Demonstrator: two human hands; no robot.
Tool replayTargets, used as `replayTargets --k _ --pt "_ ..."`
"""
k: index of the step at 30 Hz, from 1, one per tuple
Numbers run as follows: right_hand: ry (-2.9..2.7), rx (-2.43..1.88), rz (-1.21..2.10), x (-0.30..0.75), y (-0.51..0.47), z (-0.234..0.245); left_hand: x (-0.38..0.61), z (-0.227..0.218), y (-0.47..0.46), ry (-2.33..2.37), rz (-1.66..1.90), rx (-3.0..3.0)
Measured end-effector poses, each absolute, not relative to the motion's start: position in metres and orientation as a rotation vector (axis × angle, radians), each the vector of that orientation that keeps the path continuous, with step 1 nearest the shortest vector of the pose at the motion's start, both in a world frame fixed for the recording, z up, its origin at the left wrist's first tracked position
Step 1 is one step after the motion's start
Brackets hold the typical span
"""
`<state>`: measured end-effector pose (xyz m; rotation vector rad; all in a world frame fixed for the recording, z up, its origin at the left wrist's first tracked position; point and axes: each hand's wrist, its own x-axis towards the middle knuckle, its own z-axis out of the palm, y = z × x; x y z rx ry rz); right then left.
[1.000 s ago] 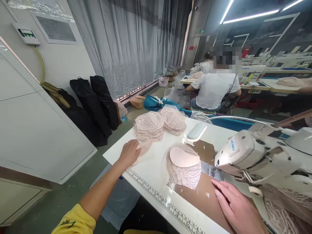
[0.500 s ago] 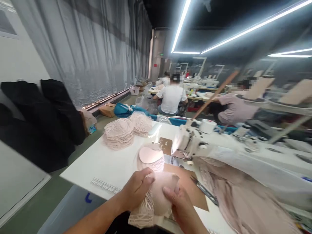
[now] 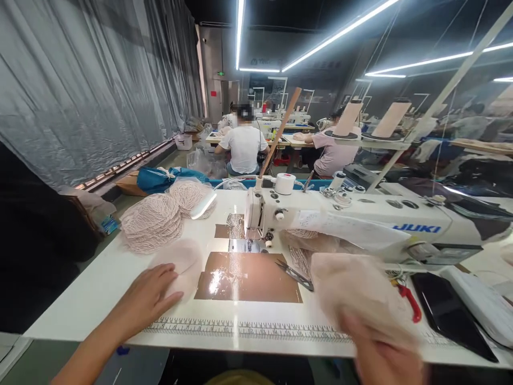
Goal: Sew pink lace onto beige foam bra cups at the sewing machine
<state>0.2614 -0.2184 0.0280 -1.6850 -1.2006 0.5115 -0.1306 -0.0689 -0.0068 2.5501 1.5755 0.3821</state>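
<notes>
My left hand (image 3: 154, 294) lies with its fingers stretched out at the edge of a pale round fabric cup (image 3: 183, 267) on the white table. Blurred by motion, my right hand (image 3: 374, 337) grips a bundle of sheer beige fabric (image 3: 352, 286) at the table's front right. Between my hands, a brown sheet (image 3: 248, 278) covers part of the tabletop in front of the sewing machine (image 3: 256, 214). A pair of thread snips (image 3: 295, 275) rests on the sheet's right edge, beside the beige fabric.
Textured pink cups are stacked in two piles (image 3: 152, 222) at the back left. A red-handled tool (image 3: 409, 302) and a black phone (image 3: 451, 313) lie on the right. A printed ruler (image 3: 248, 329) runs along the front edge. Co-workers sit beyond, one in a white shirt (image 3: 245, 147).
My hands have moved apart, the left to the pale cup, the right rightward with beige fabric. The piece both hands held is no longer between them. The view has turned right.
</notes>
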Motion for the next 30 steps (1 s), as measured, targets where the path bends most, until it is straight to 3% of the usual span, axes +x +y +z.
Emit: replayTargets --k 2,5,8,13,15,20,23,27,30 --pt "-1.453 -1.474 0.780 0.222 -0.198 0.025 -0.125 0.006 -0.081 1.568 0.411 2.540" --pt "-1.767 -1.097 1.077 0.163 -0.173 0.025 -0.089 0.031 -0.106 1.147 0.370 2.425" --pt "-1.779 -1.016 0.956 0.144 -0.168 0.030 -0.055 0.043 -0.118 0.906 0.329 2.191" --pt "-1.508 -1.168 0.400 0.191 -0.166 0.026 -0.059 0.025 -0.102 1.384 0.774 2.001" --pt "-1.423 -1.293 0.390 0.202 -0.161 0.019 -0.059 0.018 -0.102 1.274 0.773 1.813" --pt "-1.404 -1.214 1.351 0.186 -0.154 0.007 -0.028 0.021 -0.122 0.313 0.550 1.246" --pt "-1.123 -1.070 1.772 0.174 -0.159 0.002 -0.021 0.024 -0.124 0.225 0.579 1.167" --pt "-0.865 -0.999 1.891 0.170 -0.166 -0.002 -0.032 0.014 -0.115 0.654 0.799 1.386" --pt "-0.750 -1.018 1.744 0.169 -0.165 -0.002 -0.040 0.003 -0.115 0.608 0.575 1.239"
